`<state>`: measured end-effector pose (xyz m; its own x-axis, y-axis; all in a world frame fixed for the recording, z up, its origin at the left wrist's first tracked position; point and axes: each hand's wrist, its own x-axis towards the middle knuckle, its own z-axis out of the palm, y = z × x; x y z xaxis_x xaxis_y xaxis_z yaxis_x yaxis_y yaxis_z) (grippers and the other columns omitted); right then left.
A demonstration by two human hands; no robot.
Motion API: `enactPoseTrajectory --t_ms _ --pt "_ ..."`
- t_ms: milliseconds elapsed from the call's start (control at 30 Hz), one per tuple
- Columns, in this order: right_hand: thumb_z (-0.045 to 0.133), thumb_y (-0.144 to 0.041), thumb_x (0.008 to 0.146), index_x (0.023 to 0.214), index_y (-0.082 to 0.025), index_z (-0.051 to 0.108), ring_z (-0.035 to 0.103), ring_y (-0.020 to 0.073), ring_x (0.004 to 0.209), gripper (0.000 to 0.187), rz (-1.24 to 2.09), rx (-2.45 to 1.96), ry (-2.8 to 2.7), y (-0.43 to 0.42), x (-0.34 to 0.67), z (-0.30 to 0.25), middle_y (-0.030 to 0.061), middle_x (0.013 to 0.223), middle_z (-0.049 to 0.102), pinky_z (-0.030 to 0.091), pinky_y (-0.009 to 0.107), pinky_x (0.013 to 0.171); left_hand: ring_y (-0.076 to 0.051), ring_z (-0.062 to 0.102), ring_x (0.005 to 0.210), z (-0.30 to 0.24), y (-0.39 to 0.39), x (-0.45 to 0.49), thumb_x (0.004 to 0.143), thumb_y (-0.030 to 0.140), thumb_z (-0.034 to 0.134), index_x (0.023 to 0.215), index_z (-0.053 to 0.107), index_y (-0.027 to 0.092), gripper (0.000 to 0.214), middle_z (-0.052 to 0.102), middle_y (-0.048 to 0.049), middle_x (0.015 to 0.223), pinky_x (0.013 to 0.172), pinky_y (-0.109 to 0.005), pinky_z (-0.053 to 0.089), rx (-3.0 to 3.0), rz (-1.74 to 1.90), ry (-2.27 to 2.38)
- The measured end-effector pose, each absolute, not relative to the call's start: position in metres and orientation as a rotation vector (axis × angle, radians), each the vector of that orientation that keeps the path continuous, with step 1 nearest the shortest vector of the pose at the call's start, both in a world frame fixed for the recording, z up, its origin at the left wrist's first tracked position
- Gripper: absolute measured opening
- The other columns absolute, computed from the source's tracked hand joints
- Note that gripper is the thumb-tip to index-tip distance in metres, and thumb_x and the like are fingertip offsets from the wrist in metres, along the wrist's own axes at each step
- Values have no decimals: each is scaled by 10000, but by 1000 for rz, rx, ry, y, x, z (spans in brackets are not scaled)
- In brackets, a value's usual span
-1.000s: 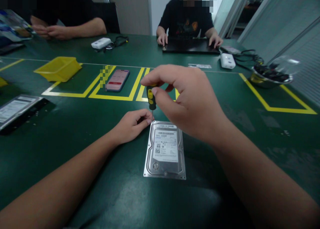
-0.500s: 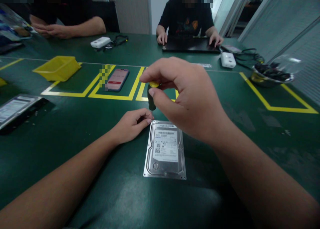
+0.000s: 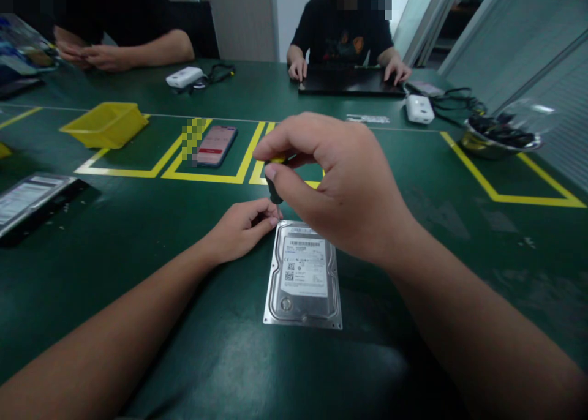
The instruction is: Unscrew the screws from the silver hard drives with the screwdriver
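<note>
A silver hard drive (image 3: 305, 273) with a white label lies flat on the green table. Above its far left corner, my right hand (image 3: 340, 181) is closed around a small screwdriver (image 3: 274, 190) with a dark handle and yellow top. The screwdriver leans slightly, its thin shaft pointing down at that corner; the tip is too small to make out. At the same corner sits my left hand (image 3: 243, 230), thumb and fingers closed against the drive's edge beside the shaft. Whether a screw lies between those fingertips is hidden.
A second drive (image 3: 32, 199) lies at the left. Beyond are a yellow bin (image 3: 108, 125), a phone (image 3: 217, 146) and, at right, a metal bowl (image 3: 500, 135) of dark parts. Across the table, one person handles a black panel (image 3: 351, 82); another person sits far left.
My right hand has shifted slightly left and down, and the screwdriver's handle has tilted a little to the left. My left hand and the hard drive have stayed in place.
</note>
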<state>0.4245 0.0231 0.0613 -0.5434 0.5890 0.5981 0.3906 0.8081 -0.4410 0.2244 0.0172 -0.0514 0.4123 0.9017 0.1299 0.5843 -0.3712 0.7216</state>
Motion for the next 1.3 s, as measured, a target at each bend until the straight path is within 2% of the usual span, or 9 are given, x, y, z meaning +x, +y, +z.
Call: enactPoseTrajectory --t_ms 233,433,533,833,1133,1300 --pt "478 -98 865 942 -216 642 629 169 983 216 380 -691 -2273 20 420 59 28 1029 697 496 294 893 -203 616 791 -46 14 228 919 380 494 841 626 191 242 680 -20 790 832 -351 525 2111 732 1317" --pt "459 -114 867 972 -272 632 623 166 1062 256 457 -731 -2316 18 418 60 -4 1099 695 485 291 967 -216 624 838 -44 13 229 926 346 497 929 662 194 225 700 -38 858 830 -355 533 2124 715 1314" --pt "467 -116 870 967 -284 637 626 169 1067 258 461 -742 -2319 18 418 61 -14 1105 706 487 298 974 -221 624 854 -45 14 229 925 347 512 903 662 194 215 690 -34 824 844 -359 535 2128 715 1320" --pt "455 -100 863 1001 -236 654 636 174 1022 278 403 -731 -2299 18 420 59 9 1121 706 489 300 931 -243 629 958 -44 13 229 936 341 517 918 660 198 203 694 -38 852 882 -368 529 2105 719 1326" --pt "486 -149 914 994 -246 663 628 179 1024 217 414 -739 -2285 18 419 59 22 1107 702 505 308 928 -220 627 867 -45 14 229 937 336 506 847 645 198 215 683 -30 810 854 -356 531 2137 717 1329" --pt "535 -155 912 952 -196 676 612 172 1025 152 341 -667 -2196 21 416 55 36 1027 682 519 307 866 -199 616 808 -44 13 229 933 339 489 840 626 196 219 674 -20 785 826 -341 536 2158 745 1305"
